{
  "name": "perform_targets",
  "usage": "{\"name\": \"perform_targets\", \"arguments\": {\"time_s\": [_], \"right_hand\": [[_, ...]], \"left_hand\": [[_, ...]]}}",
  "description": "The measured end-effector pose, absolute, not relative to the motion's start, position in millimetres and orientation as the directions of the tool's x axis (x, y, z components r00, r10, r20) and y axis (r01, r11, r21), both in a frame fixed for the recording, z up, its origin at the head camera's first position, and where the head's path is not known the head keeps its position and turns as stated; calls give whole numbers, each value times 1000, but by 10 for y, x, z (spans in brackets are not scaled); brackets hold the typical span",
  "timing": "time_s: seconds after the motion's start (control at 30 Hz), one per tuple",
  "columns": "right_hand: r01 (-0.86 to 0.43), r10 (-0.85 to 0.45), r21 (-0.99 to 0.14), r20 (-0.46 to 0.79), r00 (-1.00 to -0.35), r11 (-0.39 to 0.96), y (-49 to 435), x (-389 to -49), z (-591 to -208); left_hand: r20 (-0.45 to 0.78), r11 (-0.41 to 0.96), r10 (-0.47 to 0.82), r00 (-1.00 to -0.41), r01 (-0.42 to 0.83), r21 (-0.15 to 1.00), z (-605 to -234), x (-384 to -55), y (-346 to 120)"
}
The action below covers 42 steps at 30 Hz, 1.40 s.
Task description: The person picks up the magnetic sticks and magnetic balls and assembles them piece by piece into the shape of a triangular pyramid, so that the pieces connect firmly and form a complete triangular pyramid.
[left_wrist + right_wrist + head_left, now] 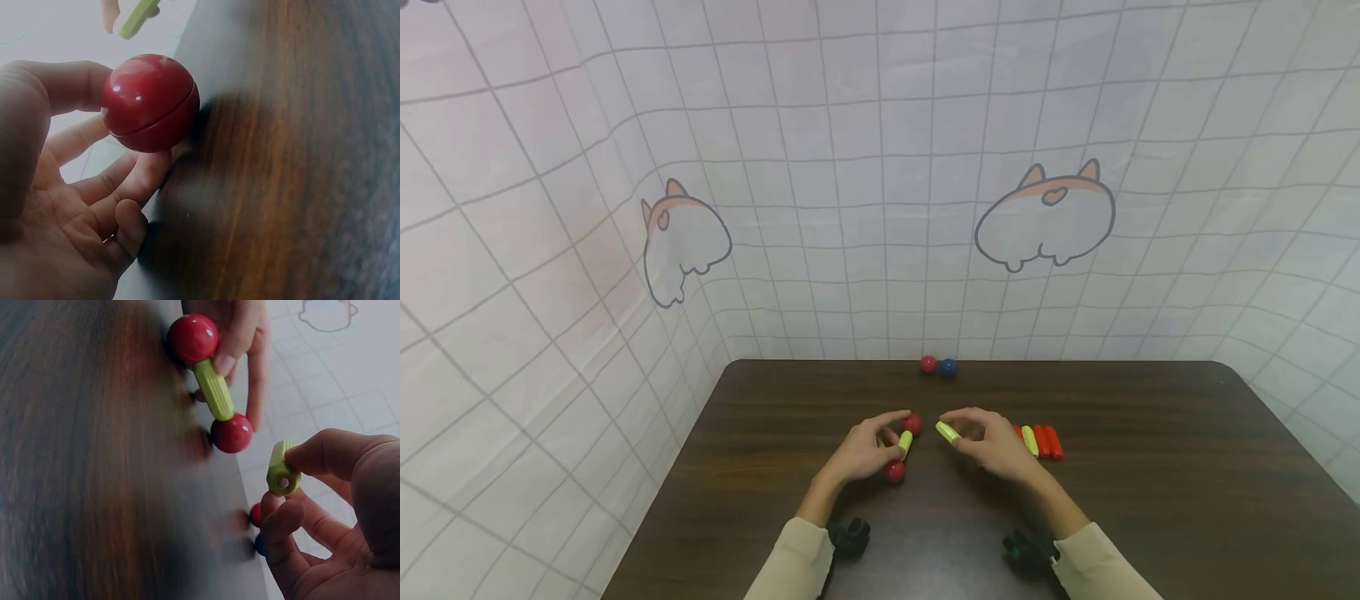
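Note:
My left hand holds a yellow-green ribbed rod with a red ball at each end, a dumbbell shape. In the right wrist view the upper red ball and the lower red ball both meet the rod's ends. One glossy red ball, with a seam round it, fills the left wrist view and hides the rod. Across from it, my right hand pinches a second yellow-green rod between thumb and fingers. A round pale spot shows at that rod's end.
To the right of my right hand, several red rods and a yellow-green rod lie side by side on the dark wood table. Near the back edge sit a red ball and a blue ball. A white grid-patterned curtain hangs behind.

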State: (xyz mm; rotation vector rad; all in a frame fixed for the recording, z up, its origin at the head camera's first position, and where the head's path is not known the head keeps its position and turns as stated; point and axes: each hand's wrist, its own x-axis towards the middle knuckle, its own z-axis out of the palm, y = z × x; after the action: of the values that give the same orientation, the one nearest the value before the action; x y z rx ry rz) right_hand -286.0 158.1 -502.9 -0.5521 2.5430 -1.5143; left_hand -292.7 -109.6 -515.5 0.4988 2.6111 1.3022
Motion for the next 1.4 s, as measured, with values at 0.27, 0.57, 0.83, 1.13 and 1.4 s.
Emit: {"name": "perform_targets", "arguments": {"time_s": [0.27,0.57,0.83,1.13,1.4], "right_hand": [[-230,-387,-875,54,-921,425,1430,-2911,-5078],[-218,-387,-873,37,-921,436,1328,-2942,-5152],[-213,-384,-868,28,-923,449,1324,-2943,-5152],[-218,-391,-866,28,-920,451,1328,-2942,-5131],[-201,-367,-852,12,-930,483,1336,-2951,-5143]], "left_hand": [[-7,556,373,-928,217,802,-5142,-2918,-1090],[-19,541,370,-929,199,817,-5143,-2902,-1084],[-18,542,374,-927,202,815,-5130,-2892,-1074],[-17,542,393,-919,216,812,-5119,-2887,-1063],[-10,538,399,-917,226,812,-5103,-2876,-1042]]}}
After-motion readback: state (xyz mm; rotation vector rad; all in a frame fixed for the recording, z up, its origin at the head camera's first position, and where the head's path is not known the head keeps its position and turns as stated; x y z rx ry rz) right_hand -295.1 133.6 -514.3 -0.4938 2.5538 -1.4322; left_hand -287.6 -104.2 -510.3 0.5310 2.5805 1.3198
